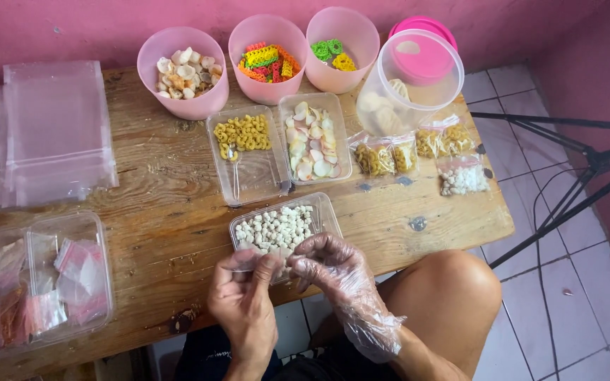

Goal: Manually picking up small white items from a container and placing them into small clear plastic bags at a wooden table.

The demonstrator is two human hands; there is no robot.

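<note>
Clear crinkled plastic glove on the right hand [333, 271], left hand [243, 300] bare, dark shorts.

Bare left hand [245, 300] with fingers pinched, right hand [333, 271] gloved, curled, fingertips nearly meeting

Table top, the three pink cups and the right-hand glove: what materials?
Table: bare wood, matte, with visible grain, knots and cracks. Pink cups: probably plastic, translucent and smooth, contents showing faintly through the walls. Glove on the right hand: thin clear plastic film, wrinkled and loose, skin visible through it.
</note>
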